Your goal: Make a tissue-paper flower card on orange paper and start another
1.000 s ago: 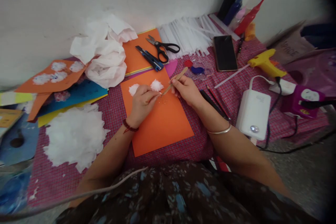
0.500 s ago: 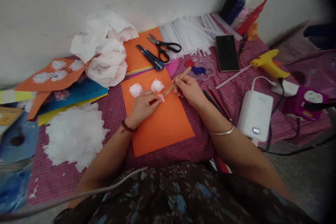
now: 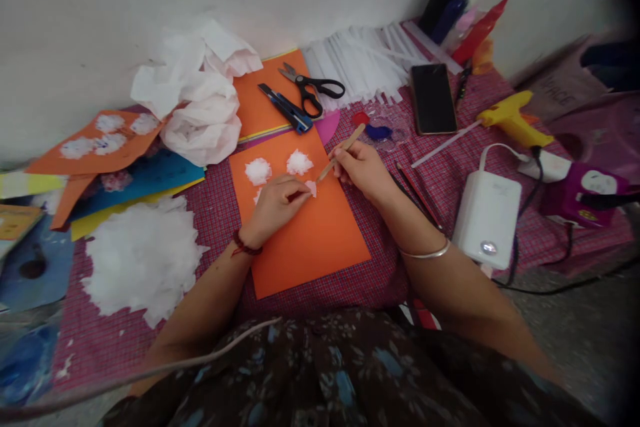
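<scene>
— Both hands have shifted over the last second: the left hand (image 3: pixel 281 205) sits a little lower over the orange sheet (image 3: pixel 310 250), and the wooden stick (image 3: pixel 351 139) has drawn slightly to the right

— What's in each grip?

— Left thumb and forefinger pinch a small white paper piece (image 3: pixel 313 188); the right hand (image 3: pixel 363 168) pinches the stick partway along, its lower tip just beside that piece. Whether the two touch, I can't tell

— Where exactly is the piece?

— Over the sheet, near the right-hand white tuft (image 3: pixel 299 162) and on the wearer's side of it; I can't make out whether it lies flat

— Which step would you call this?

— Setting the piece, I'd judge, with the stick steadying it from the side

— And the next move?

— It calls for a light press, I think, then a careful release, without the stick dragging the piece askew
</scene>
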{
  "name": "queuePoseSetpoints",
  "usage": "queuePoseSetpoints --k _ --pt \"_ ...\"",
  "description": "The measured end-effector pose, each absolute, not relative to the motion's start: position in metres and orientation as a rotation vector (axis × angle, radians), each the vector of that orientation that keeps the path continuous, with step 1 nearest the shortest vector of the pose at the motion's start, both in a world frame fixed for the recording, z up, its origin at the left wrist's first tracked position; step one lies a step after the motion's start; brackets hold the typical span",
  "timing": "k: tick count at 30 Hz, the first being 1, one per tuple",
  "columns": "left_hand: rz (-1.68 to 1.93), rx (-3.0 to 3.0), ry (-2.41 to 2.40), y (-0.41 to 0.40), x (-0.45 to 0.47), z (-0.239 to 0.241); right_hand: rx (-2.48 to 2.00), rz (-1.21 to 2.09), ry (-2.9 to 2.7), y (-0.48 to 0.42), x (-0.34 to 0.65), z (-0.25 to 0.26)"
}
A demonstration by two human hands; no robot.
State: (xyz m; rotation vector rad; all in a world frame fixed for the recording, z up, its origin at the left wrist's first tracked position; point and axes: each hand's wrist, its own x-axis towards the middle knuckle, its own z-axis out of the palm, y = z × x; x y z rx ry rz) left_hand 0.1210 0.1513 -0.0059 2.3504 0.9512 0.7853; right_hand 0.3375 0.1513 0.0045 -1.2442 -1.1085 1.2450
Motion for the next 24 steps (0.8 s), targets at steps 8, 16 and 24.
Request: queuePoseSetpoints --k 8,16,24 --pt "0.783 2.361 0.951 0.1516 0.1218 -0.0076 -1.188 1.085 -1.129 0.1468 0.3348 0.0091" --pt "0.794 2.352 0.901 0.1524 0.1229 -0.0075 -1.186 1.097 -1.307 0.1452 0.3313 0.0062" --pt "0.772 2.297 1.070 0.1522 0.1285 -0.0033 -1.228 1.093 -1.324 0.1500 0.3322 -0.0002"
